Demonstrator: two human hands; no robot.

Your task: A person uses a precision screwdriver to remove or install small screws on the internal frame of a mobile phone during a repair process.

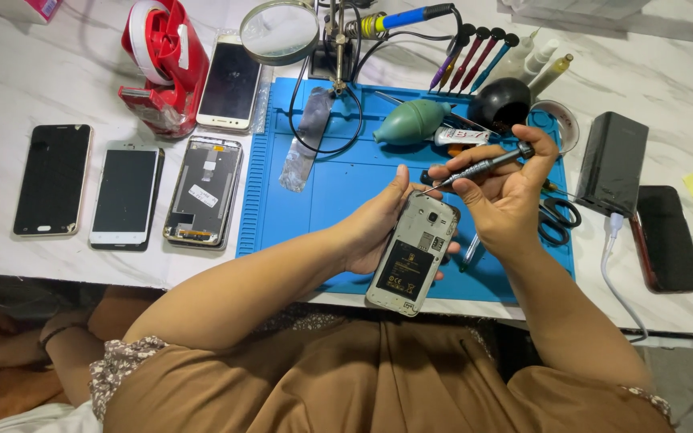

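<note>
My left hand (pixel 377 224) holds a smartphone (pixel 412 255) with its back cover off, tilted over the near edge of a blue work mat (pixel 330 188). The black battery and the camera module show. My right hand (pixel 505 188) grips a slim metal screwdriver (pixel 479 167). Its tip points left, toward the top edge of the phone near my left thumb.
On the marble table to the left lie several phones and an opened phone frame (pixel 202 191). A red tape dispenser (pixel 164 60), a magnifier (pixel 279 30), a soldering iron (pixel 407 18) and a green blower (pixel 411 122) stand behind. Scissors (pixel 559 218), a black power bank (pixel 611 162) and a dark phone (pixel 670 237) lie at right.
</note>
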